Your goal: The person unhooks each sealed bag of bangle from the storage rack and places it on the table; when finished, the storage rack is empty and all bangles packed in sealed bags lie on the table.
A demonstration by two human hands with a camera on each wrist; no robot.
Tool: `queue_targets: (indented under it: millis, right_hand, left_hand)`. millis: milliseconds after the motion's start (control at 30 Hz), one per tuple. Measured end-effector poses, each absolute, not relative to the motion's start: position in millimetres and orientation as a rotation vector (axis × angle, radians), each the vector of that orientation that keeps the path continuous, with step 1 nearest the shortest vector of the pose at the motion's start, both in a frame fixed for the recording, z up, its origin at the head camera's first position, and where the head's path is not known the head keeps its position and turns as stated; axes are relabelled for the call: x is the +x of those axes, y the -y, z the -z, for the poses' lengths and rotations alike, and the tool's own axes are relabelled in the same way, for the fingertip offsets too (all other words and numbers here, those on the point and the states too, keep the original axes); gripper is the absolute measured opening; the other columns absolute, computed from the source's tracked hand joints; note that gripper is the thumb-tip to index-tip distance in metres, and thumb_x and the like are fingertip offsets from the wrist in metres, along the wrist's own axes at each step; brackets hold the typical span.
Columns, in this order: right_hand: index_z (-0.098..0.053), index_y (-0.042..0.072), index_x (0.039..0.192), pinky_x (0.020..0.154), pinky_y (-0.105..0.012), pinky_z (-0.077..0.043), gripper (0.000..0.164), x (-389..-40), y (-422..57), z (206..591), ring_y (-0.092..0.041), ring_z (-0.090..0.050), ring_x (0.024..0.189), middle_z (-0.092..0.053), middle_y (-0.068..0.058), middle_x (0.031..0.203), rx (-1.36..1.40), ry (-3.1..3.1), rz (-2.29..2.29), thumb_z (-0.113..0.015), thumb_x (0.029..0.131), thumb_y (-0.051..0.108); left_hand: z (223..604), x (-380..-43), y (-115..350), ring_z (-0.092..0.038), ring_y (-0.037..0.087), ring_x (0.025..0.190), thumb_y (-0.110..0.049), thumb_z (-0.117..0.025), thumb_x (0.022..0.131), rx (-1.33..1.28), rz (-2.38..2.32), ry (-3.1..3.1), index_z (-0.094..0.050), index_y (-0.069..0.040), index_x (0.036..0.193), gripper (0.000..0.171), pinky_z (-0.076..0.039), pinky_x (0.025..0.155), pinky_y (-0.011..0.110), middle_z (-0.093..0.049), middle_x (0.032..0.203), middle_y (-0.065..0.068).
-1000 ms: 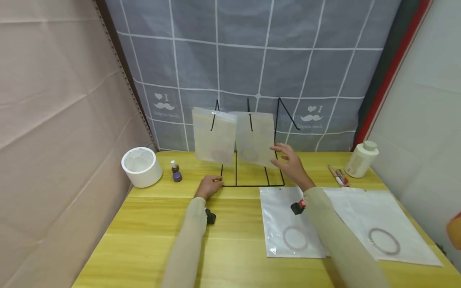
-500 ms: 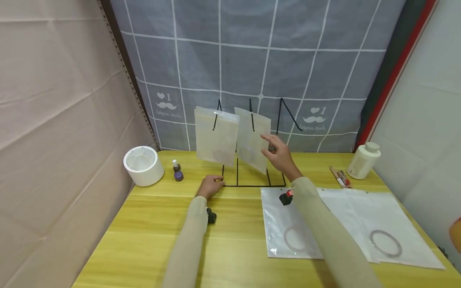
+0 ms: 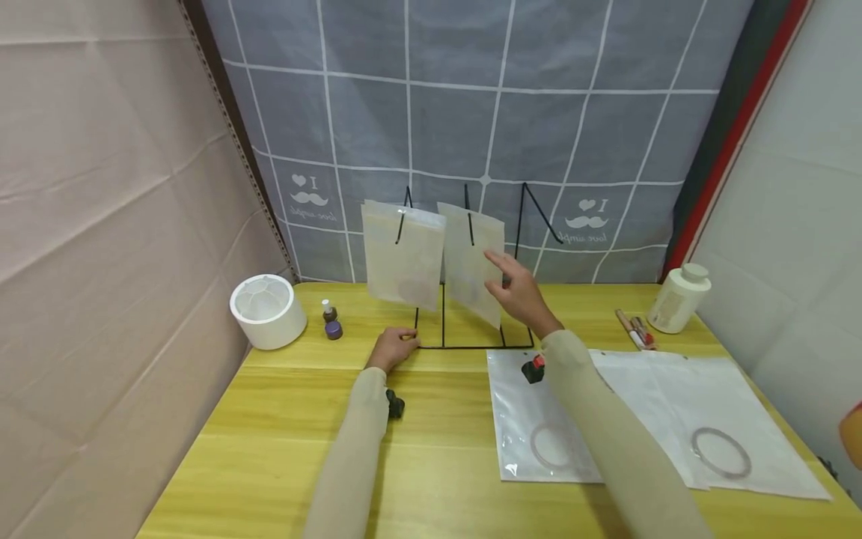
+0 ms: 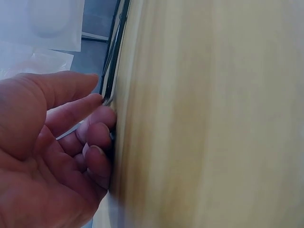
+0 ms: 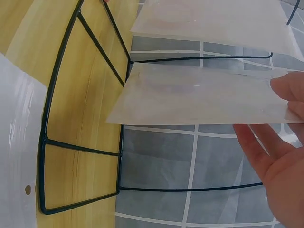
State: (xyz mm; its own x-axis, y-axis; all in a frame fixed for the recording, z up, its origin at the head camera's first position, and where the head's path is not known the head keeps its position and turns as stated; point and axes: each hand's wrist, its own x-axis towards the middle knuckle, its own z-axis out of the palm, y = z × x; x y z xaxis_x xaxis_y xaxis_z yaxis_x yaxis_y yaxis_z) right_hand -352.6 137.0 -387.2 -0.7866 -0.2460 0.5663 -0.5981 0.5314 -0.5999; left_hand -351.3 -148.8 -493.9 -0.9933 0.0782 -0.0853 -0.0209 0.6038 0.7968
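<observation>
My left hand [image 3: 390,349] holds the front left corner of a black wire display rack [image 3: 471,347] down on the table. In the left wrist view its fingers [image 4: 99,135] are curled at the wire corner. My right hand [image 3: 521,292] is at the right edge of a white plastic bag [image 3: 463,254] hanging from the rack's middle hook. Its thumb and index finger stand apart, not pinching the bag; the right wrist view shows the thumb [image 5: 287,88] over it and the other fingers past its edge. Another white bag [image 3: 402,258] hangs on the left hook. The right hook [image 3: 542,213] carries no bag.
Flat white bags [image 3: 673,404] with ring-shaped handles lie at the table's right. Behind them are pens [image 3: 633,329] and a white bottle [image 3: 679,299]. At left stand a round white container [image 3: 266,313] and a small purple-capped bottle [image 3: 331,322]. A grey grid curtain [image 3: 458,120] hangs behind.
My right hand has moved left and slightly up along the middle bag, which has turned and now hangs at an angle. In the last half second little differs. The left hand stays at the rack corner.
</observation>
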Motion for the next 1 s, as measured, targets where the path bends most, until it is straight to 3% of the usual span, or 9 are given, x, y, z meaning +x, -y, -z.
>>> queue_targets:
  millis: [300,533,733,1000]
  right_hand:
    - [-0.051,0.004,0.148,0.062,-0.03,-0.041,0.054,-334.5,-145.4,382.8,-0.016,-0.04,0.058,-0.052,-0.017,0.147,0.712,2.343,-1.062,-0.066,0.096,0.004]
    - [-0.059,0.004,0.141,0.067,-0.033,-0.049,0.048,-322.2,-154.1,377.2,-0.021,-0.057,0.081,-0.059,-0.015,0.141,0.747,2.289,-1.002,-0.069,0.094,0.003]
    - [-0.065,0.003,0.135,0.059,-0.032,-0.05,0.044,-308.5,-164.0,379.1,-0.014,-0.053,0.064,-0.067,-0.015,0.128,0.825,2.207,-0.808,-0.072,0.091,0.002]
    - [-0.066,0.003,0.133,0.06,-0.033,-0.054,0.046,-287.9,-172.1,374.4,-0.013,-0.06,0.064,-0.068,-0.015,0.127,0.86,2.198,-0.709,-0.073,0.088,-0.003]
  left_hand:
    - [494.5,-352.1,150.4,-0.051,0.037,0.134,-0.019,-0.069,0.097,0.073,-1.326,-2.73,-0.067,-0.011,0.135,0.038,-0.044,0.106,0.053,-0.06,0.141,0.014]
    - [490.0,-353.1,151.0,-0.05,0.038,0.134,-0.017,-0.069,0.097,0.065,-1.313,-2.741,-0.067,-0.009,0.135,0.038,-0.043,0.107,0.053,-0.059,0.142,0.015]
    - [490.6,-350.3,149.5,-0.052,0.037,0.133,-0.016,-0.069,0.097,0.073,-1.314,-2.733,-0.066,-0.008,0.135,0.038,-0.044,0.106,0.053,-0.059,0.141,0.016]
    - [492.2,-351.9,150.7,-0.048,0.039,0.136,-0.017,-0.07,0.096,0.076,-1.31,-2.739,-0.068,-0.009,0.133,0.038,-0.042,0.107,0.054,-0.059,0.141,0.016]
